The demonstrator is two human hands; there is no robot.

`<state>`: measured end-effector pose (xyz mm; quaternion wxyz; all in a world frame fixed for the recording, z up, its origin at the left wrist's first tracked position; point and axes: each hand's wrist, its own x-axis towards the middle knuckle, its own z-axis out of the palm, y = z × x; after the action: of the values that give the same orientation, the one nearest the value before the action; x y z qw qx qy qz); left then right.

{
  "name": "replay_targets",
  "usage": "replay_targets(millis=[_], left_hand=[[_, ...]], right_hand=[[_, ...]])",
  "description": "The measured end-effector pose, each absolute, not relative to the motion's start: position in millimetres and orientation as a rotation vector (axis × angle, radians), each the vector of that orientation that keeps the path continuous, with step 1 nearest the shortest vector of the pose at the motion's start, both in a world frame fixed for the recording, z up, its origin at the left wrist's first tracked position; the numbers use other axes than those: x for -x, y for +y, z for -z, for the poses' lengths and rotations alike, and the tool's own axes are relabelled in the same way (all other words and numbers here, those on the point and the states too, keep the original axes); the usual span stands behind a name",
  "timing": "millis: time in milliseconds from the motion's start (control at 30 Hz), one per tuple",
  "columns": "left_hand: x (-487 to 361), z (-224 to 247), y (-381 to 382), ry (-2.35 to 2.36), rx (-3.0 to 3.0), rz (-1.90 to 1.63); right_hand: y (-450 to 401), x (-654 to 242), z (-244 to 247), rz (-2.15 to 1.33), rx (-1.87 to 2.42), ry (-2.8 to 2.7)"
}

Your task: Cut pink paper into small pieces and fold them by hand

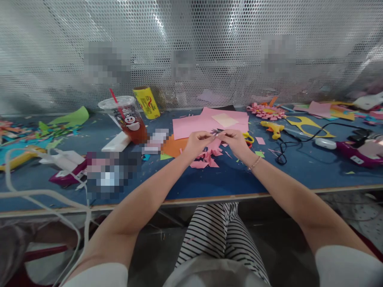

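My left hand [199, 142] and my right hand [235, 142] meet over the table, fingertips pinched close together. Between them is a small piece of pink paper [216, 134], mostly covered by the fingers. Cut pink paper scraps [208, 158] lie in a loose pile just below the hands. Behind the fingers are scissors with yellow handles [248, 139], partly hidden by my right hand. Large pink sheets [187, 126] are spread beyond the hands, with a cream piece of paper [225, 119] on top. An orange sheet [174, 146] lies left of my left hand.
A plastic cup with a red straw [131, 121] and a yellow can [147, 103] stand at the back left. On the right are a yellow glue gun [273, 128], its black cable and a pink paper fringe [266, 111]. White cables [44, 195] cross the left edge.
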<state>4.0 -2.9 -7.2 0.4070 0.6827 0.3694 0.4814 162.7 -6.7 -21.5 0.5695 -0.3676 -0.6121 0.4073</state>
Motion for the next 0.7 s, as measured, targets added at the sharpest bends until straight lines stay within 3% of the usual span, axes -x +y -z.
replay_targets(millis=[200,700], left_hand=[[1.7,7.6,3.2,0.891,-1.392,-1.162],[5.4,10.7,9.1,0.888,-1.322,-1.280]], right_hand=[[-1.4,-167.0,18.1,-1.104,0.748,-1.171],[6.9,-179.6,16.0,-1.106,0.779,-1.030]])
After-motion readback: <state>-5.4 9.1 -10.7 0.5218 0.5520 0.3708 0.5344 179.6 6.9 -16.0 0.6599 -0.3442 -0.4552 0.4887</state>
